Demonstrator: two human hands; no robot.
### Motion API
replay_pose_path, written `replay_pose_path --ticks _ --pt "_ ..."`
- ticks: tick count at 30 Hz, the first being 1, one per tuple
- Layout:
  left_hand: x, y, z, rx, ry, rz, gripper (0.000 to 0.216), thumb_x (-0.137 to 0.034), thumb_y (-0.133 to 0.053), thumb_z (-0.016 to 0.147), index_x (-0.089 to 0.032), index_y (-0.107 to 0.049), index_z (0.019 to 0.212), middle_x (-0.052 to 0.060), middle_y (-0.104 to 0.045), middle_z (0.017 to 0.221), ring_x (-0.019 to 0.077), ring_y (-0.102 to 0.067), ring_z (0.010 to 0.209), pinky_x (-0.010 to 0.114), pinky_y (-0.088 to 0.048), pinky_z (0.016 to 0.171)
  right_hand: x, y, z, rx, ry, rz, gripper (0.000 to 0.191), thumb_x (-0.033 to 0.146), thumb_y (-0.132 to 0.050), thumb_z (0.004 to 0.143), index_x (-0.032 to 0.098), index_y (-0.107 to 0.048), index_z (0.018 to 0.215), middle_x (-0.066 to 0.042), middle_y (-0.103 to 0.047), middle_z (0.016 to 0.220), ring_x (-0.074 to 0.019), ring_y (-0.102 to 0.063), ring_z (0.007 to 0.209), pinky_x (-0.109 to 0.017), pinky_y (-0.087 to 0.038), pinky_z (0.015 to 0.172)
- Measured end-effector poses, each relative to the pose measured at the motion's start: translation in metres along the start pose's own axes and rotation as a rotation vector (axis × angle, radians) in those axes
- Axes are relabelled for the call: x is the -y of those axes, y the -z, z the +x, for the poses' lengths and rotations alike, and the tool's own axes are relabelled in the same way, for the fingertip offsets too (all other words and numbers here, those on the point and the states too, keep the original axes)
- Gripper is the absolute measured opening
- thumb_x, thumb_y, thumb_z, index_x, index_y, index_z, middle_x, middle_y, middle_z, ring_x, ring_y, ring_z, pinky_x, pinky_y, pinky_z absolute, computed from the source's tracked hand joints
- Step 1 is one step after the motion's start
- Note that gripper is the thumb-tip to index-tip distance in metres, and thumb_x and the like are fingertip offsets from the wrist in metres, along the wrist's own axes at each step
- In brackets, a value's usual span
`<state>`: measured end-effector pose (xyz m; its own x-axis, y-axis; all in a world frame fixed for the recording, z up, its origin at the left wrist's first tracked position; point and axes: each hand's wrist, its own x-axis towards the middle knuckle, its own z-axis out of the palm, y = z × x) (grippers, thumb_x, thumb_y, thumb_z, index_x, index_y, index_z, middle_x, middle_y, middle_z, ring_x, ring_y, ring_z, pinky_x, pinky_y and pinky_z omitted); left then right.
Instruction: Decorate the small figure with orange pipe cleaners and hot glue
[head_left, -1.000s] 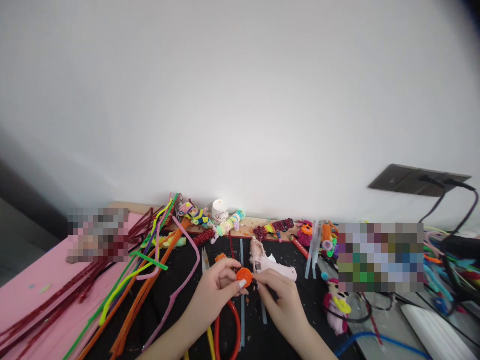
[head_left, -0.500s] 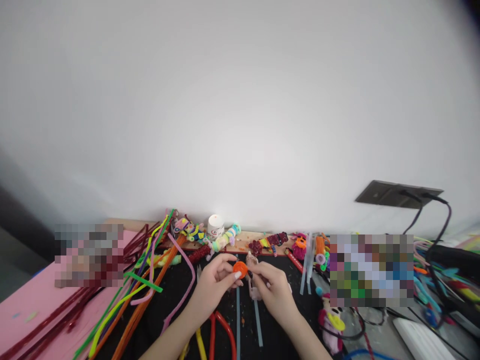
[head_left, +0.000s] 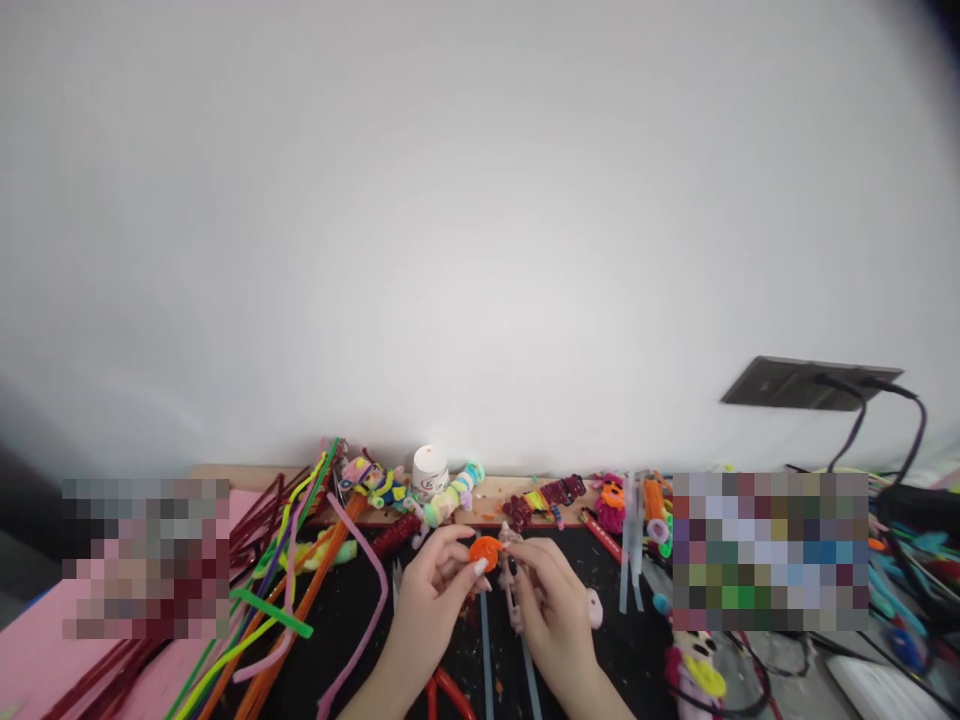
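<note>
An orange pipe cleaner [head_left: 481, 550], wound into a small flat coil, is pinched between the thumb and fingers of my left hand [head_left: 424, 605]. My right hand [head_left: 555, 605] is closed on the coil's short loose end, thumb against fingertips. Just behind the right fingers, a pale pink figure [head_left: 511, 540] is partly hidden. Below the hands, two translucent glue sticks [head_left: 486, 650] lie on the black mat [head_left: 352, 655]. Red handles [head_left: 453, 694] of a tool show at the bottom edge, its head covered by my left arm.
Long coloured pipe cleaners [head_left: 281, 610] spread over the left side and a pink board [head_left: 30, 650]. Along the wall stand a paper cup [head_left: 430, 470] and several fuzzy figures [head_left: 375, 482]. At right are a plush-like figure [head_left: 694, 670], black cables [head_left: 900, 450] and a wall socket [head_left: 810, 383].
The view has shifted slightly, so the scene sits a little lower. My right fingers have drawn a short orange end out to the right of the coil; my left hand keeps its pinch.
</note>
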<state>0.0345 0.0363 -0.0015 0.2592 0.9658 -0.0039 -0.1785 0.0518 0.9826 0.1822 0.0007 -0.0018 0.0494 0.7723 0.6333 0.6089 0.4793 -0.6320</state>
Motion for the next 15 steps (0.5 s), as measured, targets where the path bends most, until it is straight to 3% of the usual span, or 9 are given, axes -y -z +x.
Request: replay_pose_path --ticks 5,15 --pt "0.0001 0.0006 -0.0001 0.006 -0.007 0.023 0.024 -0.028 -0.059 0.077 -0.018 -0.051 0.097 -0.001 -0.063 0.069 0.016 -0.062 0.064 0.027 -0.048 0.065 -0.0005 -0.0002 0.0005 -0.027 0.016 -0.034 0.02 0.009 -0.046 0.081 0.02 -0.06 0.09 -0.009 -0.061 0.093 -0.0201 -0.059 0.089 -0.033 -0.051 0.076" --pt "0.0005 -0.0001 0.0003 -0.007 -0.014 0.039 0.023 -0.027 -0.058 0.077 -0.019 -0.051 0.097 -0.001 -0.063 0.07 0.0165 -0.064 0.066 0.028 -0.048 0.068 0.0007 -0.0018 0.0014 -0.012 0.016 -0.005 0.021 0.007 -0.049 0.081 0.021 -0.061 0.091 -0.004 -0.064 0.078 -0.0164 -0.06 0.071 -0.027 -0.05 0.062"
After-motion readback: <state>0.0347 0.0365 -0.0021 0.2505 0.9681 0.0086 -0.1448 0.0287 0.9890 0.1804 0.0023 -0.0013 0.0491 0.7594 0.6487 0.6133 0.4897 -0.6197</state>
